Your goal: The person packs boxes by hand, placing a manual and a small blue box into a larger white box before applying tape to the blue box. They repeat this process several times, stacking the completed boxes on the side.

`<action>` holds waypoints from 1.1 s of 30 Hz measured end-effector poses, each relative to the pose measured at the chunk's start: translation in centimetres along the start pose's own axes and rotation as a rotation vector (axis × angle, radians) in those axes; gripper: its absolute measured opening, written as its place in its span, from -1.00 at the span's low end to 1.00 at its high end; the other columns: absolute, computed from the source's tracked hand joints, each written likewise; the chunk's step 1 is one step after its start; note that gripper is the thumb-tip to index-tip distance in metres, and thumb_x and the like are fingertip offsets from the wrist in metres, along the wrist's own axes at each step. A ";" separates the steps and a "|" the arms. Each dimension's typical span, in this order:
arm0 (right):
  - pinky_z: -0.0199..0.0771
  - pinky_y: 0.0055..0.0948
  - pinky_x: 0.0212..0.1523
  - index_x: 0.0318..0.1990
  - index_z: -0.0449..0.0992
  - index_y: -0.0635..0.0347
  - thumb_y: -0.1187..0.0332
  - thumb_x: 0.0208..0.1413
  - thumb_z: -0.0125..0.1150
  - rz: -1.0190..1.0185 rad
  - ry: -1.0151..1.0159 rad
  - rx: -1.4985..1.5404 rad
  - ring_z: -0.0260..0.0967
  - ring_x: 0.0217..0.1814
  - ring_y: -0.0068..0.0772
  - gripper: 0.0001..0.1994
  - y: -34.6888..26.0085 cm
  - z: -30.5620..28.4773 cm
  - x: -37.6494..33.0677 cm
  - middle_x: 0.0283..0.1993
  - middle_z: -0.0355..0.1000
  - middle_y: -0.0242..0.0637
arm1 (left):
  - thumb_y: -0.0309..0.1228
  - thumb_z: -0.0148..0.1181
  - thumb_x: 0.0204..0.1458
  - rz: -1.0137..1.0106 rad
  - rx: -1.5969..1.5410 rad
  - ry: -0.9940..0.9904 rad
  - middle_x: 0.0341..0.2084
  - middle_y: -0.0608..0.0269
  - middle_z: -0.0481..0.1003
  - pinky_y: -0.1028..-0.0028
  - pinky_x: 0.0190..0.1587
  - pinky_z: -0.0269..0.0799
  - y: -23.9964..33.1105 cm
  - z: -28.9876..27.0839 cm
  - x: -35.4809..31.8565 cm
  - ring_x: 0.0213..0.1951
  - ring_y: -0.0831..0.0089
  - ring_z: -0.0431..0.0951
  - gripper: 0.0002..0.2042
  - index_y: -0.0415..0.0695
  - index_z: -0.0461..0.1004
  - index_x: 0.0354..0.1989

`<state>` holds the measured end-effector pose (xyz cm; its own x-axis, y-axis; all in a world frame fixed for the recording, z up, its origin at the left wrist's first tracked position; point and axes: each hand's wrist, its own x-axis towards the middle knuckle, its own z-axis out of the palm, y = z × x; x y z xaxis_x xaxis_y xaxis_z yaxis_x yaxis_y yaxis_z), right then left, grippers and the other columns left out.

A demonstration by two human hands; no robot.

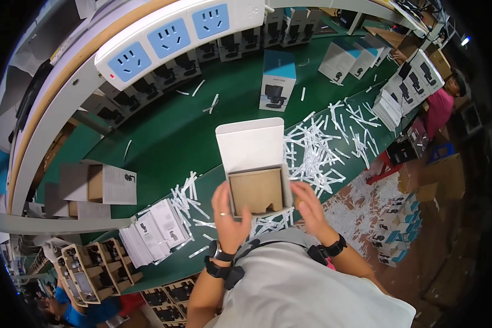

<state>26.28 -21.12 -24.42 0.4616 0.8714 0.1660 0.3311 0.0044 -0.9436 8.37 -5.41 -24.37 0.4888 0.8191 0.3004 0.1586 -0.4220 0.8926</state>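
Observation:
In front of my body a white carton (250,145) stands with its lid flap raised away from me. Inside it sits a brown cardboard insert (256,188) with a notched near edge. My left hand (230,218) grips the carton's left side, its slightly blurred thumb reaching over the near edge. Beside the carton's right wall is my right hand (310,209), fingers stretched out; whether they touch the wall is hard to tell. White paper strips (314,150) lie heaped right of the carton.
On the green table (169,142), a closed blue-and-white box (277,82) stands beyond the carton. A stack of printed leaflets (156,232) lies left, near cardboard trays (98,268). A power strip (172,38) hangs across the top. Co-workers are at far right and lower left.

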 end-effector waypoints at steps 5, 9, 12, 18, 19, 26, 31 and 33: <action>0.44 -0.34 -0.24 0.19 0.46 0.25 0.28 0.24 0.05 -0.095 -0.288 -0.453 0.43 -0.27 -0.24 -0.59 -2.8 -0.6 1.9 0.05 0.39 -0.09 | -0.08 0.36 -0.03 0.432 0.449 -0.433 0.37 -0.16 0.10 -0.07 0.32 0.11 2.2 0.3 0.8 0.36 -0.24 0.09 -0.25 -0.17 0.27 0.32; 0.49 -0.21 -0.31 -0.09 0.54 0.16 0.38 0.06 0.25 -0.095 0.119 -0.415 0.49 -0.37 -0.07 -0.75 -2.3 -0.8 4.1 -0.43 0.48 -0.14 | -0.08 0.33 -0.01 0.422 0.562 -0.536 0.40 -0.06 0.10 -0.07 0.35 0.05 1.3 0.6 0.4 0.38 -0.26 0.05 -0.24 -0.18 0.24 0.34; 0.48 -0.19 -0.36 -0.17 0.53 0.14 0.36 0.03 0.28 -0.108 0.087 -0.637 0.49 -0.39 -0.05 -0.80 -1.1 -1.5 5.2 -0.43 0.48 -0.16 | -0.12 0.32 0.00 0.394 0.523 -0.579 0.38 -0.08 0.12 -0.09 0.35 0.05 3.0 0.0 0.8 0.38 -0.23 0.06 -0.23 -0.25 0.20 0.35; 0.48 -0.24 -0.33 -0.21 0.50 0.17 0.35 0.06 0.32 -0.029 0.030 -0.580 0.49 -0.33 -0.02 -0.81 -2.0 -1.8 4.8 -0.38 0.49 -0.18 | -0.15 0.32 -0.02 0.436 0.577 -0.584 0.36 -0.12 0.15 0.05 0.36 0.09 1.4 0.5 0.3 0.38 -0.10 0.13 -0.21 -0.29 0.17 0.35; 0.47 -0.23 -0.34 -0.23 0.51 0.18 0.35 0.07 0.32 -0.039 0.021 -0.534 0.49 -0.34 -0.02 -0.83 -1.9 -1.8 4.6 -0.38 0.48 -0.18 | -0.15 0.32 -0.02 0.438 0.575 -0.586 0.36 -0.12 0.15 0.05 0.36 0.09 1.3 0.6 0.2 0.38 -0.10 0.13 -0.21 -0.29 0.17 0.35; 0.45 -0.19 -0.37 -0.30 0.53 0.24 0.39 0.17 0.21 -0.017 0.049 -0.609 0.46 -0.36 0.04 -0.89 -0.2 -1.1 4.6 -0.36 0.49 -0.08 | -0.19 0.32 -0.02 0.446 0.565 -0.570 0.36 -0.14 0.15 0.11 0.36 0.13 1.3 0.7 0.1 0.36 -0.04 0.17 -0.23 -0.33 0.18 0.33; 0.41 -0.17 -0.43 -0.34 0.52 0.28 0.40 0.19 0.17 0.018 0.056 -0.611 0.42 -0.45 0.08 -0.87 0.3 -0.9 5.1 -0.47 0.46 -0.02 | -0.21 0.33 -0.03 0.460 0.552 -0.566 0.35 -0.16 0.16 0.11 0.35 0.15 1.5 0.7 0.2 0.36 -0.05 0.19 -0.23 -0.33 0.19 0.33; 0.39 -0.21 -0.46 -0.36 0.52 0.30 0.39 0.19 0.17 0.061 0.006 -0.527 0.40 -0.50 0.05 -0.85 0.4 -0.7 5.6 -0.51 0.44 -0.02 | -0.20 0.34 -0.04 0.469 0.586 -0.563 0.34 -0.18 0.17 0.12 0.35 0.15 1.8 0.8 0.4 0.35 -0.04 0.19 -0.23 -0.34 0.20 0.32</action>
<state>29.62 -16.60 -23.69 0.4971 0.8595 0.1189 0.6719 -0.2945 -0.6795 9.50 -6.14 -22.92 0.9314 0.2713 0.2428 0.1720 -0.9156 0.3635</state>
